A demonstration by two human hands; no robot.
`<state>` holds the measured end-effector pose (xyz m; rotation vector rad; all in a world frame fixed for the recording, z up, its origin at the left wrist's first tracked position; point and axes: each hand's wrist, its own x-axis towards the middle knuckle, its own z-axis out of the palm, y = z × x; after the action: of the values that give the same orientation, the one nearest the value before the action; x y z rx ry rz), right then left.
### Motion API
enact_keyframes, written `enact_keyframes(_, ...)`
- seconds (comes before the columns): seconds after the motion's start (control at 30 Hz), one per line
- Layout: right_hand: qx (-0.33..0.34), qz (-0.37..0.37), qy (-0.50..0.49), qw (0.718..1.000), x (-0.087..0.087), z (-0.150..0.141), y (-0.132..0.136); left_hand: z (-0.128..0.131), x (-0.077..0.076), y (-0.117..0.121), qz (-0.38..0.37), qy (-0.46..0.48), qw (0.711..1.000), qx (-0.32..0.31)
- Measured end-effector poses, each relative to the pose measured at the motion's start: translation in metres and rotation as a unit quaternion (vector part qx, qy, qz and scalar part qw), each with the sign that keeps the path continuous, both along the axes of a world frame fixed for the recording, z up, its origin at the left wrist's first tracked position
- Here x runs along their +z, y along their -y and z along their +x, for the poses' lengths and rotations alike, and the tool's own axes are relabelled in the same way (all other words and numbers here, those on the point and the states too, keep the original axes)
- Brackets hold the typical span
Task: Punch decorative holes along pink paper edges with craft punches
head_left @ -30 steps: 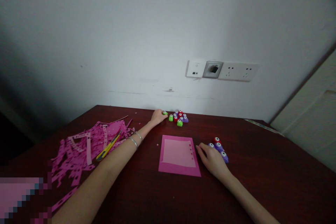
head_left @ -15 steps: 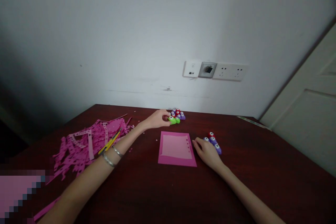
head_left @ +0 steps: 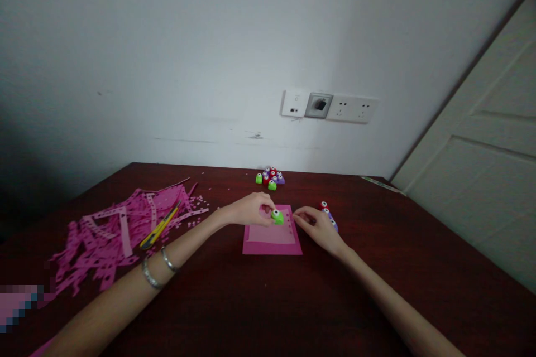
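My left hand point(head_left: 251, 212) pinches a small green paper punch point(head_left: 277, 217) and holds it over the far edge of a pink paper sheet point(head_left: 272, 238) lying on the dark wooden table point(head_left: 268, 301). My right hand point(head_left: 317, 223) rests at the sheet's right edge, fingers loosely curled toward the green punch, holding nothing I can see. Just behind that hand lie red and purple punches point(head_left: 327, 212). A cluster of several green, red and purple punches point(head_left: 269, 177) sits near the wall.
A heap of cut pink paper strips point(head_left: 113, 228) covers the table's left side, with a yellow utility knife point(head_left: 160, 226) lying on it. Wall sockets point(head_left: 329, 106) are above the table. A white door point(head_left: 481, 145) stands at the right.
My left hand has drawn back from the far cluster carrying a green punch and brought it over the pink sheet. My right hand shifted slightly left toward it. The camera view moved.
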<state>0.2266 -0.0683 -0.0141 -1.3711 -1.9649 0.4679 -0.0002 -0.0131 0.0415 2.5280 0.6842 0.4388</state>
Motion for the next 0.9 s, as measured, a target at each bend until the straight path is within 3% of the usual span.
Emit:
enact_keyframes(0.2, 0.093, -0.044, 0.002, 0.995, 0.031, -0.015, 0.018, 0.008, -0.004, 0.009, 0.004, -0.012, 0.999, -0.045)
enact_keyframes(0.53, 0.107, -0.068, 0.043, 0.991, 0.036, -0.018, 0.023, 0.015, 0.0, 0.024, -0.023, -0.015, 0.998, -0.058)
enact_keyframes(0.63, 0.104, -0.11, 0.017, 0.988, 0.038, -0.013, 0.025, 0.013, -0.001, 0.019, -0.05, -0.011, 0.997, -0.063)
enact_keyframes(0.77, 0.067, -0.202, -0.046, 0.976, 0.035, 0.004, 0.028, 0.0, -0.009, -0.004, -0.019, -0.021, 0.999, 0.027)
enact_keyframes(0.9, 0.026, -0.228, -0.063, 0.971, 0.024, 0.019, 0.027, -0.015, -0.027, -0.031, 0.04, -0.082, 0.986, 0.139)
